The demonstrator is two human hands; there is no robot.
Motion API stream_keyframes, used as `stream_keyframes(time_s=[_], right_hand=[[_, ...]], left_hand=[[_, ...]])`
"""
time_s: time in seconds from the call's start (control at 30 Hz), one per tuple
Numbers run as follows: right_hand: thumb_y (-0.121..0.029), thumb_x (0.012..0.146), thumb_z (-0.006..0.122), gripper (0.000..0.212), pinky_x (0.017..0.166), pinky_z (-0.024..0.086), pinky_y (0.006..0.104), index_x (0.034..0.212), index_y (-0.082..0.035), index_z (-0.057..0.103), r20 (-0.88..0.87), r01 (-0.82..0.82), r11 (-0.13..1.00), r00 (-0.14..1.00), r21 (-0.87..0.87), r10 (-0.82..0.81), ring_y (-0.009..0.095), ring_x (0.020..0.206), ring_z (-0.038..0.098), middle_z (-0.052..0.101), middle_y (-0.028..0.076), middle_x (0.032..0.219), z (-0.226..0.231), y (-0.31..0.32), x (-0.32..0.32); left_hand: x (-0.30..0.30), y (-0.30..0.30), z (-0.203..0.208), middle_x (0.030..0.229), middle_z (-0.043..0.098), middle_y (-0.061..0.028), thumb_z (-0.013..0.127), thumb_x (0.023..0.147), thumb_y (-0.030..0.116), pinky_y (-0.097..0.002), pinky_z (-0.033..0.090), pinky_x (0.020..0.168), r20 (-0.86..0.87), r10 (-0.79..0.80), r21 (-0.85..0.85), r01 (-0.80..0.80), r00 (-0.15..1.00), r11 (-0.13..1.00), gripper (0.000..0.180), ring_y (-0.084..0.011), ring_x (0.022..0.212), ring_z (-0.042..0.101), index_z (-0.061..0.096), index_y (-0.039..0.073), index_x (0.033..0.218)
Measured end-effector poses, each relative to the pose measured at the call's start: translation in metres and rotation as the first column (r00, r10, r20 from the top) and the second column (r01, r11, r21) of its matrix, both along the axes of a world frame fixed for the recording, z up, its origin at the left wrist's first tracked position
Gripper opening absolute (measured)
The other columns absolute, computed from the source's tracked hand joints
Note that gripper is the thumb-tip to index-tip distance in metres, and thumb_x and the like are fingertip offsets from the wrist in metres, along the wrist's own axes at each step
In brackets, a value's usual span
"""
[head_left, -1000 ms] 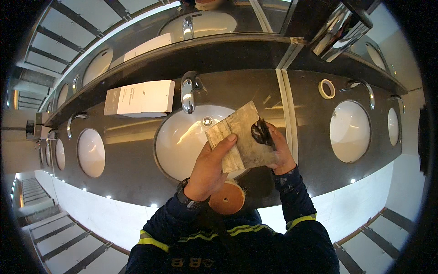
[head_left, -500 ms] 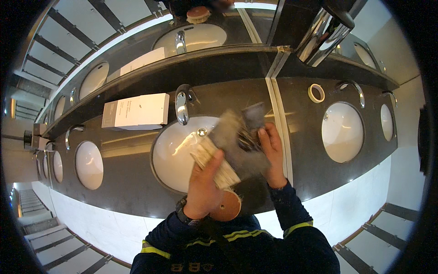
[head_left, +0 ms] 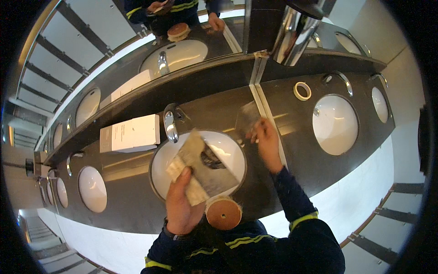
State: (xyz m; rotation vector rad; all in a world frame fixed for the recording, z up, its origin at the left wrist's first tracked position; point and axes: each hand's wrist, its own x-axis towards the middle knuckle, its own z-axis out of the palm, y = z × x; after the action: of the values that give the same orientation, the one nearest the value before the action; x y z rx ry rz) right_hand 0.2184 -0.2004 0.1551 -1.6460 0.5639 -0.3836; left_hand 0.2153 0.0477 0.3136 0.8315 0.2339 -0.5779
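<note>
left hand (head_left: 183, 208) clasps a grey, dark-smeared board (head_left: 206, 173); right hand (head_left: 268, 142) blurred, grip unclear.

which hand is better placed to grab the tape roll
Right hand, probably: it is nearer the tape roll, though blur hides whether it is free. The left hand holds a flat grey piece over the sink.

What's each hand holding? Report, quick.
Left hand: closed on a flat grey plate with a pale strip.
Right hand: seems closed on a thin grey piece, too blurred to identify.
</note>
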Motion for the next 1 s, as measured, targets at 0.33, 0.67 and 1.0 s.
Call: stream_keyframes(time_s=[0.33,0.67,1.0], right_hand=[[-0.014,0.094,0.056,0.028,0.058,0.051,0.0262,0.116,0.005,0.059,-0.083,0.189,0.944,0.981,0.271,-0.173,0.017,0.072,0.07,0.072,0.012,0.092,-0.082,-0.136,0.12],[-0.006,0.089,0.061,0.025,0.05,0.055,0.0302,0.108,0.009,0.059,-0.054,0.267,0.897,0.963,0.353,-0.266,0.024,0.066,0.071,0.07,0.018,0.081,-0.119,-0.14,0.147],[-0.006,0.097,0.053,0.046,0.056,0.051,0.0258,0.139,0.005,0.038,0.002,0.199,0.848,0.973,0.492,-0.23,0.017,0.074,0.068,0.07,0.015,0.092,-0.135,-0.152,0.149]], left_hand=[[-0.012,0.063,-0.04,0.13,0.058,-0.0101,0.049,0.101,0.028,-0.0419,0.048,0.097,-0.055,0.146,0.223,-0.131,0.988,0.966,0.041,-0.0241,0.118,0.058,0.045,0.007,0.136],[-0.022,0.084,-0.043,0.13,0.057,-0.0119,0.048,0.102,0.027,-0.0408,0.048,0.099,-0.018,0.237,0.296,-0.221,0.971,0.929,0.043,-0.0247,0.117,0.058,0.044,0.004,0.137],[-0.027,0.088,-0.043,0.129,0.058,-0.0113,0.051,0.101,0.023,-0.0414,0.049,0.098,-0.002,0.219,0.346,-0.205,0.976,0.916,0.042,-0.0238,0.116,0.059,0.044,0.004,0.137]])
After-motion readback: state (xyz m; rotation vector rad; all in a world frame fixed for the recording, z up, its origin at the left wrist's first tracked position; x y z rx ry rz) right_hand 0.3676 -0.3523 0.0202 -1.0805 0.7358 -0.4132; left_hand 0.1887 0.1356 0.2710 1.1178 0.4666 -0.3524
